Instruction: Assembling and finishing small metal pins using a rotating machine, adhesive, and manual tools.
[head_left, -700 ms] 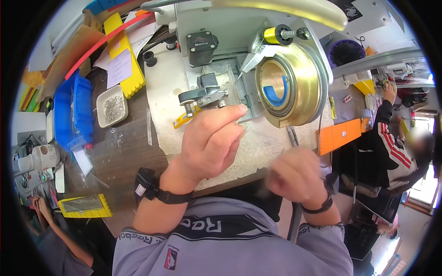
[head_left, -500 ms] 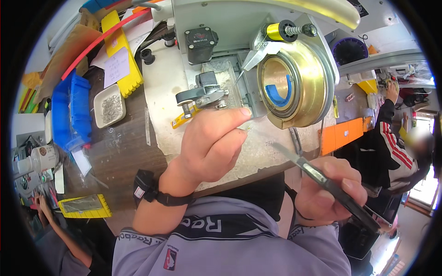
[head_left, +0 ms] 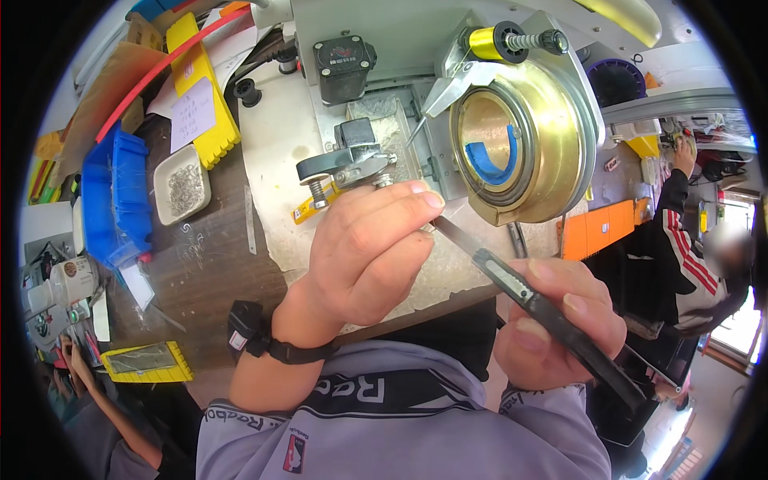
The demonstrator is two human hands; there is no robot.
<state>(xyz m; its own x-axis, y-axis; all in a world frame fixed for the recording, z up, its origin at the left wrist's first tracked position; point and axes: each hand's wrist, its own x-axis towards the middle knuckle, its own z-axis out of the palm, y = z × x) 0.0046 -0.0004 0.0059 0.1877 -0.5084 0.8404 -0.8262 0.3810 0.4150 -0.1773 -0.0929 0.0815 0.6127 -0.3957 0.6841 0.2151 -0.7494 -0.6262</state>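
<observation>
My left hand is closed in a pinch in front of the machine, thumb and forefinger pressed together. A tiny piece shows at those fingertips, too small to name. In my right hand is a black snap-off utility knife, its blade extended. The blade's tip reaches the left thumb and fingertip; whether it touches the piece there I cannot make out. Just beyond the hands stands a brass-coloured ring with a blue curved strip inside it. A spool of yellow thread sits above the ring.
A black motor block and a roller clamp are mounted behind my left hand. Leftward are a white dish of small metal parts, a blue bin and a yellow rack. Another person's sleeve shows at right.
My right hand has brought the knife up and leftward, so the blade now meets the left fingertips. The left hand keeps its pinch. The whole view has shifted slightly.
</observation>
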